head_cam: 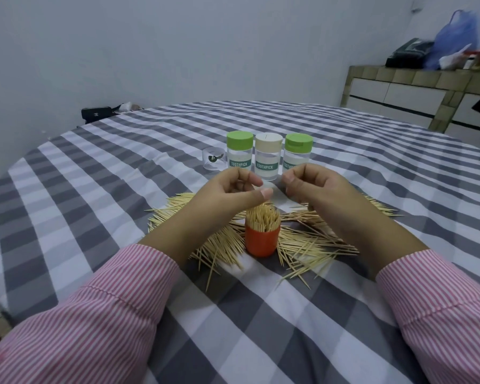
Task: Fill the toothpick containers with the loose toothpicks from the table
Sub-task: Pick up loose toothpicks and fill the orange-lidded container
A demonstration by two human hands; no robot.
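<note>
An orange container (262,241) stands upright, packed with toothpicks, in the middle of a pile of loose toothpicks (225,245) on the checked tablecloth. My left hand (233,189) and my right hand (313,187) hover just above it with curled fingers. Their fingertips pinch a faint clear cap (275,191) between them. Behind the hands stand three capped jars labelled TOOTHPICK: a green-lidded one (239,153), a beige-lidded one (268,157) and another green-lidded one (297,152), partly hidden by my right hand.
A small clear cup (212,159) sits left of the jars. The grey-and-white checked tablecloth (122,189) covers the round table. A black bag (96,113) lies at the far edge. A tiled counter (416,90) with bags stands at the back right.
</note>
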